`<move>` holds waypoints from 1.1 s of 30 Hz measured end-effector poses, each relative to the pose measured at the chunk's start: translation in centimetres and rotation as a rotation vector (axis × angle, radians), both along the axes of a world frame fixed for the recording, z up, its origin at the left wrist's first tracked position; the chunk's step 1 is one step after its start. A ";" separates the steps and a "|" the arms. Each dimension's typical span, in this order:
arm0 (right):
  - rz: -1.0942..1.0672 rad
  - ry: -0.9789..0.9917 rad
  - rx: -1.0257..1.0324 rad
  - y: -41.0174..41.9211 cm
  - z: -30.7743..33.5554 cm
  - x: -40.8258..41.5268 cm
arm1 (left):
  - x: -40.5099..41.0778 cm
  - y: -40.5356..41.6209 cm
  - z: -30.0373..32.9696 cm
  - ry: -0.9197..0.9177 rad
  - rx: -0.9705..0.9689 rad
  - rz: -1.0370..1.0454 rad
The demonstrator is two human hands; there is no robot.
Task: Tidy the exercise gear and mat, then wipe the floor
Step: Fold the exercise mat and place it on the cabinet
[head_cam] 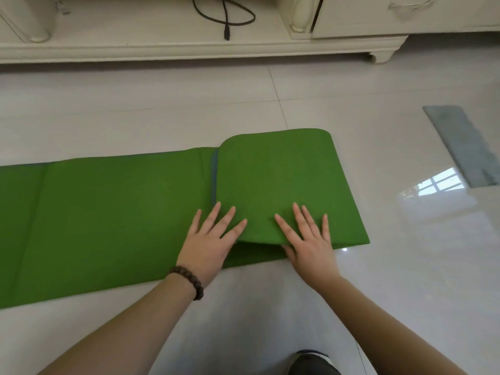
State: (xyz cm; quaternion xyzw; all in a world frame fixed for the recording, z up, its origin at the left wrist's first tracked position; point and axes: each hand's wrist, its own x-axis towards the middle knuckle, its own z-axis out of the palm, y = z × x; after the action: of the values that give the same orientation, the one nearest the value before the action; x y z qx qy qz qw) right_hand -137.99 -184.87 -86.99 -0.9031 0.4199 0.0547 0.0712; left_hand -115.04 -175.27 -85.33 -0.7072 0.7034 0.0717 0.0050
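Item one: my left hand (209, 240), fingers spread and straight, lies flat on the green mat (108, 212), its fingertips at the edge of the folded-over panel. A dark bead bracelet (189, 281) circles that wrist.

Item two: my right hand (305, 240), also flat with fingers splayed, presses on top of the folded panel; its thumb appears to tuck under the panel's near edge, though I cannot be sure from this angle. Neither hand grips anything.

Item three: the mat lies on the pale tiled floor (351, 293), running off the left edge, its right end doubled back over itself with a rounded fold at the far side.

Item four: a grey cloth (462, 142) lies flat on the floor, well apart to the right.

Item five: a cream cabinet (189, 47) stands along the far side, a black cable (224, 14) looped on its low shelf.
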 end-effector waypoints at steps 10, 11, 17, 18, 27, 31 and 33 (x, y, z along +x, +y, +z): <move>0.052 0.135 0.075 -0.3 -1.2 -1.2 | -0.6 3.2 -3.2 -0.066 0.255 -0.048; 0.053 0.147 0.073 -0.2 -1.3 -1.1 | -0.8 3.2 -2.7 -0.059 0.267 -0.041; 0.065 0.128 0.105 -0.2 -1.0 -0.5 | -0.7 3.0 -0.7 -0.123 0.443 -0.187; 0.059 0.129 0.109 -0.1 -0.9 -0.5 | -0.9 2.9 -0.2 -0.130 0.445 -0.198; -0.174 0.029 0.031 -1.8 1.9 -2.0 | 1.5 2.2 4.2 -0.017 0.198 -0.042; -0.163 -0.079 0.009 -1.5 4.8 -0.1 | 3.1 1.2 6.8 0.043 0.135 0.055; -0.129 -0.112 -0.026 -1.4 7.2 1.3 | 4.9 0.3 8.9 0.032 0.114 0.023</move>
State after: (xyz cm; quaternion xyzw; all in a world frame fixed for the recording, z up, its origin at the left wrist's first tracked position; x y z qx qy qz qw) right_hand -136.72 -186.26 -79.84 -0.8766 0.4735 -0.0060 0.0861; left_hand -110.10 -174.93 -76.43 -0.7125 0.6901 0.1229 0.0333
